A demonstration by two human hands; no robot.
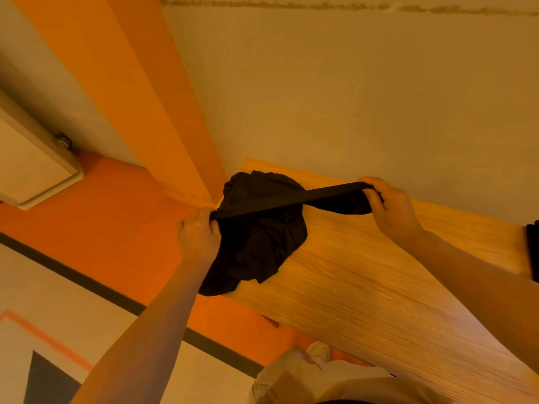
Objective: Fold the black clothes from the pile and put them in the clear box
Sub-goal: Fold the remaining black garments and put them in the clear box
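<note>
A black garment [262, 237] hangs crumpled over the far left corner of the wooden table [364, 272]. Its waistband is pulled taut into a flat black strip between my two hands. My left hand [198, 237] grips one end of the band at the table's left edge. My right hand [385, 205] pinches the other end, raised above the table near the wall. The rest of the cloth sags below the band and drapes past the table edge. No clear box is in view.
A beige wall runs behind the table, with an orange stripe [151, 112] at left. A white radiator [32, 158] is mounted at far left. A dark item [533, 249] sits at the table's right edge. The floor is orange and white with a black line.
</note>
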